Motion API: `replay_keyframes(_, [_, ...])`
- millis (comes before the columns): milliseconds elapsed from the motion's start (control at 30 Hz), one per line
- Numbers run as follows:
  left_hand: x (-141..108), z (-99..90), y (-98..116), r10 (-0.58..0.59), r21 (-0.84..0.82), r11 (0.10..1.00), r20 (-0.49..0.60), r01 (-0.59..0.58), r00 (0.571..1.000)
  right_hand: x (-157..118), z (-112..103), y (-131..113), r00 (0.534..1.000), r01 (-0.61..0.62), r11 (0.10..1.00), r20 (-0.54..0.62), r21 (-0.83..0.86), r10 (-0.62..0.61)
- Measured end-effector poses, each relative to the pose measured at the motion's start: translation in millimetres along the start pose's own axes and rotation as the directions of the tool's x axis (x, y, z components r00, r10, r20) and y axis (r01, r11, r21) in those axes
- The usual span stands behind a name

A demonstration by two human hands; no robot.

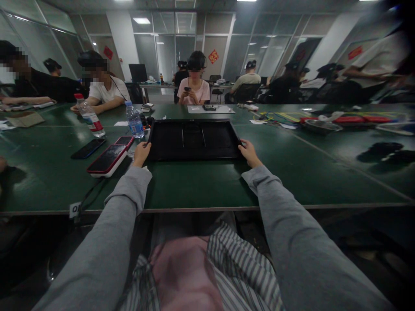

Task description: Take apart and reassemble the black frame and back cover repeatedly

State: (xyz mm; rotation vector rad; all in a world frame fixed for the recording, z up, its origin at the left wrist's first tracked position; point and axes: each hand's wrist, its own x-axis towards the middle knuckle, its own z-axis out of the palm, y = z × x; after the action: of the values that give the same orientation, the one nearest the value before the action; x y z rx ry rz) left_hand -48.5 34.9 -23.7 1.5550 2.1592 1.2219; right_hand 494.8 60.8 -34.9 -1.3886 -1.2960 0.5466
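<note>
A wide black rectangular tray with a raised rim is at the middle of the green table. Two thin light lines, perhaps reflections or metal strips, show on its dark surface. My left hand grips the tray's left edge, fingers wrapped round it near the front corner. At the right edge, my right hand holds the tray in the same way, thumb on the rim. Whether the tray's underside touches the table cannot be made out.
Left of the tray are a blue-capped bottle, a red-capped bottle, a dark phone and a red-edged device. Cables and a bowl lie at right. A person sits opposite.
</note>
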Motion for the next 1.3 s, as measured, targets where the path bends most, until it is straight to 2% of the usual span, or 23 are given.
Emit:
replay_keyframes(133, [5,-2.8,-5,-0.023,0.007,1.0,0.003,0.023,1.0,-3,-11,-8,0.986,-0.143,0.989,0.094,0.044,0.139])
replay_keyframes(367, [7,-1.9,-11,0.009,-0.009,1.0,0.009,-0.009,1.0,-2,-11,-11,0.985,-0.145,0.985,0.108,0.091,0.135])
replay_keyframes(567, [5,-0.7,-9,0.086,-0.021,0.996,-0.04,-0.086,0.996,1,-9,-10,0.991,-0.136,0.98,0.006,0.145,0.136])
replay_keyframes(700, [7,0.1,-10,0.089,-0.028,0.996,-0.039,-0.09,0.995,7,-20,-5,0.963,-0.125,0.984,-0.222,0.124,0.151])
replay_keyframes(767, [7,0.1,-10,0.094,-0.032,0.995,-0.039,-0.095,0.995,11,-29,-1,0.916,-0.128,0.99,-0.376,0.051,0.138])
replay_keyframes(833, [7,0.0,-10,0.097,-0.041,0.994,-0.037,-0.098,0.995,13,-40,3,0.844,-0.17,0.985,-0.519,-0.018,0.136])
replay_keyframes(967, [7,0.4,-11,0.096,-0.042,0.994,-0.035,-0.097,0.995,12,-67,11,0.648,-0.32,0.947,-0.727,0.008,0.226])
replay_keyframes(1167, [10,2.7,-14,0.083,-0.002,0.997,-0.038,-0.083,0.996,3,-115,23,0.42,-0.375,0.922,-0.87,0.093,0.259])
replay_keyframes(1300, [11,3.6,-15,0.092,0.006,0.996,-0.039,-0.092,0.995,0,-131,25,0.292,-0.365,0.922,-0.924,0.131,0.247])
